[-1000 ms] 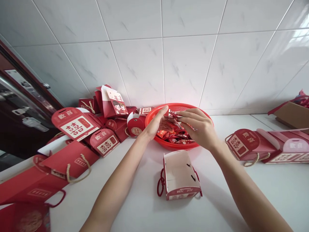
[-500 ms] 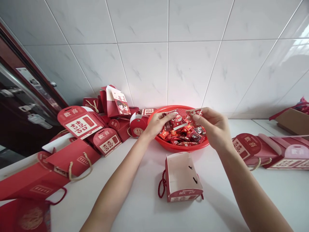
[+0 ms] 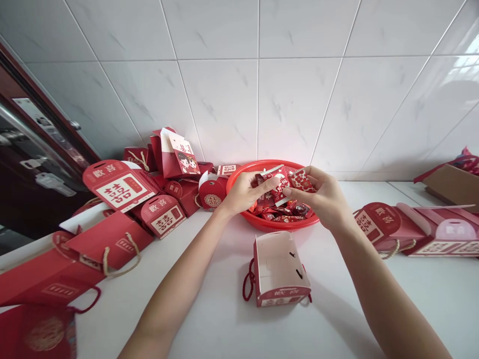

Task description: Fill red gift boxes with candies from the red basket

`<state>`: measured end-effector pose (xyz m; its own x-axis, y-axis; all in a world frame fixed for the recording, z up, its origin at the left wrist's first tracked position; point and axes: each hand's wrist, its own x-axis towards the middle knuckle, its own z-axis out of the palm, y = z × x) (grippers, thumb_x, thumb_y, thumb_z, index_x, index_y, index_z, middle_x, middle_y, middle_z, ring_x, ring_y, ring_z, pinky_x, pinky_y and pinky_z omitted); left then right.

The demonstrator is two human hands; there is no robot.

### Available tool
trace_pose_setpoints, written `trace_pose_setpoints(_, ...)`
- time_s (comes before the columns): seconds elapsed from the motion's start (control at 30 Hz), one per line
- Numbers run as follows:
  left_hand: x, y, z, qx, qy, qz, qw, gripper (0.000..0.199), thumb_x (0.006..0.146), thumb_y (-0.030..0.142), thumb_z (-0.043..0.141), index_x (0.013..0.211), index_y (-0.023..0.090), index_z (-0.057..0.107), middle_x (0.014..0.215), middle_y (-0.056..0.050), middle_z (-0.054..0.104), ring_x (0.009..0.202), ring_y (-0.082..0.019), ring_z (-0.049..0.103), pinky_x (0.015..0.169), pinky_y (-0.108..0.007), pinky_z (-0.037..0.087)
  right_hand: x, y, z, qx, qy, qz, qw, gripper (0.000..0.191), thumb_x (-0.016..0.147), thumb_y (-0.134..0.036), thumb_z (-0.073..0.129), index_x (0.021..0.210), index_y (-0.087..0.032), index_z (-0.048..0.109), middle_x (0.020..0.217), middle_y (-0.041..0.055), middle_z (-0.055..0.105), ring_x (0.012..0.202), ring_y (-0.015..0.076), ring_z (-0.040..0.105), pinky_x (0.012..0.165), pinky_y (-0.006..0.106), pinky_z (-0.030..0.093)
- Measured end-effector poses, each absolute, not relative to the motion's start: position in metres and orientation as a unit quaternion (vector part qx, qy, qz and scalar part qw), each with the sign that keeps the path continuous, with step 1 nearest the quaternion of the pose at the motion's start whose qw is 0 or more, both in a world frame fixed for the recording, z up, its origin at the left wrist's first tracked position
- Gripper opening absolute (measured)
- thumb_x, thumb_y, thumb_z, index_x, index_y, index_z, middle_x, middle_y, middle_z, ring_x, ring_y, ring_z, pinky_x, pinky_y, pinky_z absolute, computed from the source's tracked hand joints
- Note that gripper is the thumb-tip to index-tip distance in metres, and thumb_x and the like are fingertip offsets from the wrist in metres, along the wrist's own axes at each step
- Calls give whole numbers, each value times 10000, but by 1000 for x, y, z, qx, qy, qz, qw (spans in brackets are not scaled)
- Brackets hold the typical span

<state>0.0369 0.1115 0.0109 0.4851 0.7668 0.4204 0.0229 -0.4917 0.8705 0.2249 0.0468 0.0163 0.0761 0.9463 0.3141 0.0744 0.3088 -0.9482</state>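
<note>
My left hand point(image 3: 245, 193) is closed on red candy packets point(image 3: 280, 185) with white print, thumb on top. My right hand point(image 3: 325, 198) pinches another small packet point(image 3: 301, 181), red with a light pattern, and its thumb tip meets the packets in the left hand. Both hands are above a red plastic basket point(image 3: 286, 225) of wrapped candies point(image 3: 284, 217). Nearer to me an open red gift box point(image 3: 282, 290) lies on the white surface. Its pale inside faces up, and a dark red cord handle point(image 3: 248, 281) hangs at its left.
Several red gift boxes point(image 3: 121, 191) with gold or red cords crowd the left side. More boxes point(image 3: 383, 227) stand at the right, and a brown carton point(image 3: 451, 184) lies behind them. A tiled wall point(image 3: 220, 107) closes off the back. Keys point(image 3: 52, 183) hang from a door at left.
My right hand has moved slightly left and closer to my left hand. The packets now sit side by side, with more of their printed faces showing. The gift box has stayed put.
</note>
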Motion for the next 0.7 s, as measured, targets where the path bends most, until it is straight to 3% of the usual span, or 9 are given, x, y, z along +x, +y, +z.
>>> trace_pose_setpoints(0.07,27,111,18,770,259,375,445,520,747,652,788,624,186,594,560,34,488,514,-99,429,485,-236,340,231,43,21,-433,-571,387,581,390,614,-392,956,787,-207,659,759,15,709,645,162,638,566,299,513)
trace_pose_setpoints(0.17,9,108,30,802,253,275,465,461,767,624,781,817,168,732,670,-8,633,578,-132,540,528,-247,421,243,32,32,-405,-596,408,560,342,658,-364,943,790,-199,675,753,14,703,663,168,646,579,299,518)
trace_pose_setpoints(0.23,-2,103,40,827,281,235,426,419,796,572,771,891,164,759,740,-24,689,621,-142,577,551,-246,444,250,23,39,-387,-633,428,517,286,721,-334,909,855,-198,695,782,11,704,688,170,650,596,298,517)
trace_pose_setpoints(0.33,-12,92,52,863,336,183,331,359,840,509,723,917,161,766,689,-4,676,581,-126,553,522,-230,404,251,10,49,-366,-727,426,395,182,803,-284,842,864,-198,694,742,-22,646,648,135,579,578,276,465)
trace_pose_setpoints(0.5,-8,69,64,880,388,17,272,224,831,388,675,744,187,720,532,34,587,478,-117,509,485,-240,322,236,0,52,-380,-843,335,179,92,900,-194,675,825,-198,622,747,-28,610,658,130,505,581,278,397)
trace_pose_setpoints(0.7,7,55,61,888,396,-62,224,231,788,366,655,629,200,637,472,44,524,456,-121,461,494,-261,278,230,-1,50,-406,-856,298,116,98,944,-190,567,850,-206,589,747,-17,607,627,131,467,549,276,344)
